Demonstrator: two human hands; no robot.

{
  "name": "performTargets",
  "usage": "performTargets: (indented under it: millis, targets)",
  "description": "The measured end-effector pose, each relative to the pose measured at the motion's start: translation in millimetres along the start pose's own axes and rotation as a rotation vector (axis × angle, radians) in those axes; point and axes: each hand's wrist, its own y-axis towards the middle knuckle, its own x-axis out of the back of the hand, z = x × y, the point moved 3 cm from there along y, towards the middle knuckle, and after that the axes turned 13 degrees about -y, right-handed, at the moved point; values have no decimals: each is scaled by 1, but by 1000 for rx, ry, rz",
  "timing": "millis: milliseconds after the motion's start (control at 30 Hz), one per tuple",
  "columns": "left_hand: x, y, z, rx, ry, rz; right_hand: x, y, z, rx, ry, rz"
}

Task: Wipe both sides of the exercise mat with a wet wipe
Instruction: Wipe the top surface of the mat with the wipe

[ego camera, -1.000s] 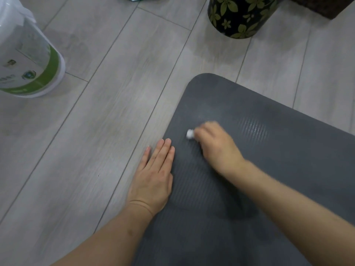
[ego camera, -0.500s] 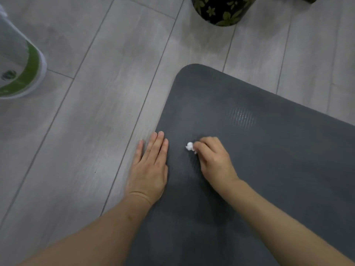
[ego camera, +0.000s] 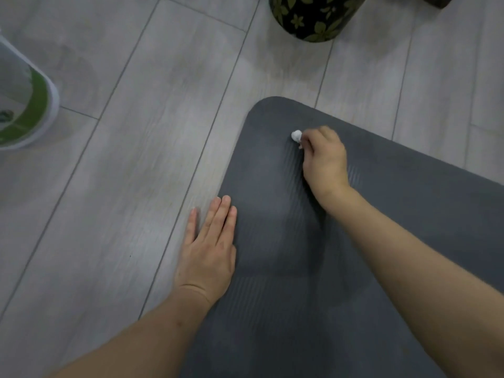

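**Fingers pinching a balled wipe on the mat corner**

Fingers (ego camera: 313, 139) of the right hand (ego camera: 324, 162) curl round a small white wet wipe (ego camera: 296, 135), wadded into a ball, and press it onto the dark grey exercise mat (ego camera: 381, 241) near its rounded far-left corner. The left hand (ego camera: 208, 252) lies flat, fingers straight and together, straddling the mat's left edge: palm and thumb side on the mat, little finger on the grey plank floor (ego camera: 122, 186). The mat lies flat on the floor, its ribbed texture visible. A white tub with a green band (ego camera: 24, 113) stands at far left, well apart from the mat; its contents cannot be seen. A black pot with a yellow-green flower pattern (ego camera: 313, 15) stands beyond the mat's corner, contents out of frame.
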Motion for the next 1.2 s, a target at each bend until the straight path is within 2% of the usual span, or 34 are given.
performTargets:
  millis: [133,200,300,367,467,533,600,733,833,933,1033,1100,1200]
  targets:
    - [0,2,-3,8,3,-42,28,-110,30,208,114,138]
    - [-1,1,-3,8,8,-60,33,-122,29,298,108,189]
    - [-2,2,-2,3,21,-71,16,-57,9,309,29,108]
    - [-2,2,-1,5,13,-98,-2,8,-12,181,-22,13]
    - [-1,4,-3,2,-18,-121,-17,61,-34,59,-56,-9]
    - [0,4,-4,-20,-28,-129,-10,40,-28,42,-29,-11]
    - [0,2,-4,-33,-24,-131,8,-17,-12,59,51,16]
    - [0,3,-2,-40,-26,-136,40,-126,11,286,151,200]
    - [-1,2,-2,-54,-29,-148,27,-87,-3,368,61,174]
    - [-2,1,0,-61,-37,-164,1,0,-26,232,-39,13]
    - [-2,1,-1,-73,-32,-172,-10,49,-46,39,-50,-36]
    - [-1,1,-1,-74,-38,-181,-5,35,-40,7,-45,-26]
    - [-1,2,-1,-66,-46,-188,18,-39,-16,70,17,23]
